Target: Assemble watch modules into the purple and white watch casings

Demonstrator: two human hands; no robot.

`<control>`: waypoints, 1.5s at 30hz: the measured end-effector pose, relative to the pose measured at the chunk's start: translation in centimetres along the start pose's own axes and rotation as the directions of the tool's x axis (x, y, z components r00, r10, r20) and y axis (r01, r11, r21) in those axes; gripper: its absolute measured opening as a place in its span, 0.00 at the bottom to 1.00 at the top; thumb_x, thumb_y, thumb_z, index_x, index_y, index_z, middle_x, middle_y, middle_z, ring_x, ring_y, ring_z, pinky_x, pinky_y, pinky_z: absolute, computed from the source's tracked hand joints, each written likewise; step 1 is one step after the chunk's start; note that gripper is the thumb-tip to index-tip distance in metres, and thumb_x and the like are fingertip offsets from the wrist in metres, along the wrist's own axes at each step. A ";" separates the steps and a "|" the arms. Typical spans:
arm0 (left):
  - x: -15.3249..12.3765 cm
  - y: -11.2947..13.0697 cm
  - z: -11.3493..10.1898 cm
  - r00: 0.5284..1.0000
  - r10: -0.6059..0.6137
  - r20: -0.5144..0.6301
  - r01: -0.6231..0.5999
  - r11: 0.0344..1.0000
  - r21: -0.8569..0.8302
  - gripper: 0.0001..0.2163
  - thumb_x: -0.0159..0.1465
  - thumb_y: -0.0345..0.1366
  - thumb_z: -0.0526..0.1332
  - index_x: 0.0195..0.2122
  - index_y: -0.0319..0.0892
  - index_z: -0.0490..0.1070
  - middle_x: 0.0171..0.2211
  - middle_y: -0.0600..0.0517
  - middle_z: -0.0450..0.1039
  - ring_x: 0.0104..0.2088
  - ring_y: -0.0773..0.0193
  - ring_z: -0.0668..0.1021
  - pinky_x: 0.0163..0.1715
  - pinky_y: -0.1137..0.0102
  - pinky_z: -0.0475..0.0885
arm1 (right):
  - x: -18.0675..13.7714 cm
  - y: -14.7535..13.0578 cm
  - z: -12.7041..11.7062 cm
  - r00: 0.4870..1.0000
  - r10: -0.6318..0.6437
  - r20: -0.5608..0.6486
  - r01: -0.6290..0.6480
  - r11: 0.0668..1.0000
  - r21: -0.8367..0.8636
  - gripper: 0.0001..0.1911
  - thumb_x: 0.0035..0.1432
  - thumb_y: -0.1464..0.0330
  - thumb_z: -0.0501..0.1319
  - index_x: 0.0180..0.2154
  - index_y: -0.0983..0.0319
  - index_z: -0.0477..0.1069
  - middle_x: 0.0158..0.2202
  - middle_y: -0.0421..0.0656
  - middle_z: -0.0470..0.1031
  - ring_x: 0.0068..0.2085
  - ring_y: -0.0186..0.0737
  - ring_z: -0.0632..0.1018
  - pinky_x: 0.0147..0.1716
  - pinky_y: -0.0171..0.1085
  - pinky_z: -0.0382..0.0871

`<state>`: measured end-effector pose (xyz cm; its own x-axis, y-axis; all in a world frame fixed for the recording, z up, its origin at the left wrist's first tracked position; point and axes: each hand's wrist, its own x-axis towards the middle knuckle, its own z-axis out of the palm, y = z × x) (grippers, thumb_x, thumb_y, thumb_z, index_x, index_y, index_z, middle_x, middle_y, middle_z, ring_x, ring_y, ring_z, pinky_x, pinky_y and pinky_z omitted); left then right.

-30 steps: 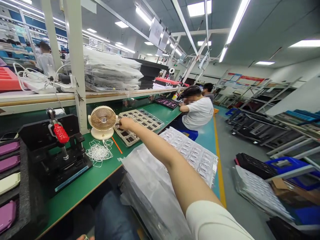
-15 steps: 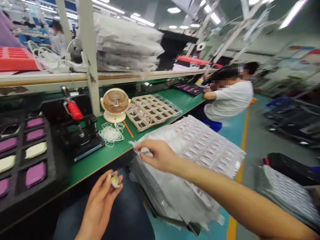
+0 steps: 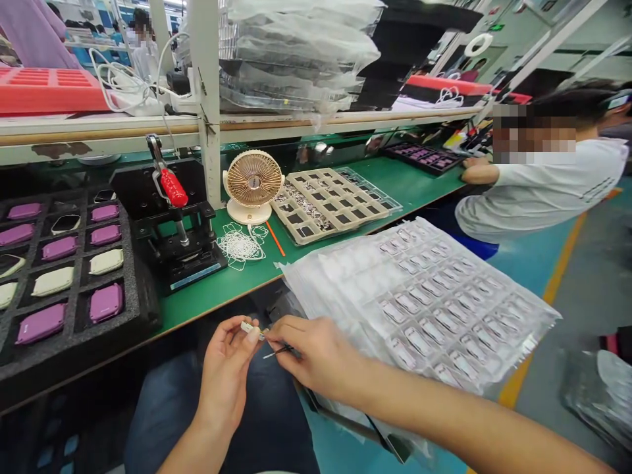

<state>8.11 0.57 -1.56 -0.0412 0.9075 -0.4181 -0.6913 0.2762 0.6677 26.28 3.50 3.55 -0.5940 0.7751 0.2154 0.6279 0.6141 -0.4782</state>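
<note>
Over my lap, my left hand (image 3: 230,359) pinches a small white part with yellow patches (image 3: 253,330) between thumb and fingers. My right hand (image 3: 309,349) meets it from the right, its fingertips at the part's near end. A thin dark tool with a pale tip (image 3: 276,352) sticks out from under the right fingers; its kind is hard to make out. Just beyond my right forearm lies a clear plastic tray (image 3: 434,309) holding rows of small framed pieces, on a stack wrapped in translucent film.
On the green bench (image 3: 197,306) are a black foam tray (image 3: 141,309) of purple and cream cases, a red-handled press (image 3: 172,191), a small fan (image 3: 254,184), white cord loops (image 3: 241,245), an orange stick (image 3: 275,238) and a beige compartment tray (image 3: 336,230). A co-worker (image 3: 548,184) sits at the right.
My right hand has come from the film-covered stack's near left corner to the part in my left hand. The left hand has risen and turned slightly. The view has swung left.
</note>
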 end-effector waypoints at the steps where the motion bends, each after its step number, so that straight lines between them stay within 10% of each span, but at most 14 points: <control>1: 0.0 0.0 0.0 1.000 0.006 -0.002 -0.006 1.000 0.013 0.18 0.55 0.37 0.80 0.45 0.43 0.79 0.48 0.47 0.80 0.52 0.59 0.81 0.53 0.65 0.77 | -0.1 -0.1 0.1 1.000 -0.015 0.005 0.015 0.999 -0.034 0.08 0.61 0.77 0.62 0.41 0.60 0.75 0.39 0.40 0.82 0.36 0.38 0.83 0.34 0.33 0.73; 8: 0.0 -0.7 -0.1 0.999 0.035 0.024 -0.036 0.999 0.038 0.18 0.55 0.37 0.80 0.45 0.43 0.78 0.49 0.46 0.81 0.53 0.59 0.81 0.56 0.65 0.76 | -0.5 -0.5 0.6 0.997 -0.076 0.029 0.080 0.981 -0.177 0.09 0.68 0.75 0.59 0.48 0.61 0.73 0.40 0.42 0.80 0.34 0.39 0.82 0.30 0.36 0.71; 16: 0.1 -1.1 -1.1 0.996 0.049 0.081 -0.046 0.998 -0.030 0.19 0.54 0.37 0.80 0.46 0.44 0.82 0.50 0.43 0.83 0.47 0.55 0.85 0.49 0.65 0.80 | 0.5 -0.1 -0.2 0.996 0.083 0.022 -0.085 0.990 0.113 0.15 0.68 0.65 0.67 0.54 0.57 0.73 0.54 0.44 0.79 0.51 0.42 0.83 0.44 0.36 0.76; 24: -1.0 -1.4 -1.3 0.997 0.022 0.080 -0.019 0.999 -0.043 0.19 0.54 0.38 0.80 0.46 0.44 0.85 0.50 0.40 0.84 0.46 0.46 0.87 0.51 0.57 0.81 | -0.1 -0.8 0.4 0.980 0.177 0.088 -0.196 0.930 0.312 0.18 0.66 0.66 0.67 0.57 0.55 0.72 0.46 0.38 0.85 0.32 0.34 0.83 0.35 0.32 0.74; 32: 0.1 -0.9 -2.9 0.983 -0.175 0.056 0.177 0.984 -0.030 0.23 0.56 0.43 0.79 0.52 0.42 0.83 0.56 0.37 0.81 0.54 0.39 0.84 0.49 0.56 0.84 | 0.0 1.0 -2.0 0.967 0.229 0.116 -0.239 0.968 0.078 0.09 0.66 0.67 0.67 0.48 0.57 0.78 0.45 0.39 0.86 0.45 0.38 0.86 0.44 0.31 0.75; 40: -0.4 -0.6 -6.3 0.981 -0.192 -0.002 0.191 0.980 0.060 0.23 0.51 0.41 0.81 0.48 0.42 0.84 0.52 0.38 0.84 0.49 0.41 0.86 0.42 0.65 0.84 | 4.7 16.8 -15.1 0.696 0.621 -0.361 -0.715 0.648 -0.263 0.10 0.67 0.67 0.63 0.41 0.64 0.82 0.39 0.50 0.85 0.42 0.47 0.82 0.43 0.38 0.71; 45: -0.9 -2.3 -8.5 0.959 -0.281 -0.036 0.283 0.950 0.133 0.25 0.44 0.41 0.83 0.44 0.43 0.84 0.48 0.41 0.86 0.44 0.42 0.87 0.36 0.67 0.85 | -2.5 18.8 -18.2 0.549 0.630 -0.549 -0.827 0.502 -0.252 0.09 0.65 0.63 0.66 0.39 0.61 0.82 0.34 0.47 0.83 0.38 0.46 0.80 0.39 0.37 0.68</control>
<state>3.64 -3.57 -7.92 0.1287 0.7813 -0.6108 -0.5724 0.5614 0.5976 48.71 15.83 9.49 0.3453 0.8944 0.2842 0.9334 -0.2958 -0.2032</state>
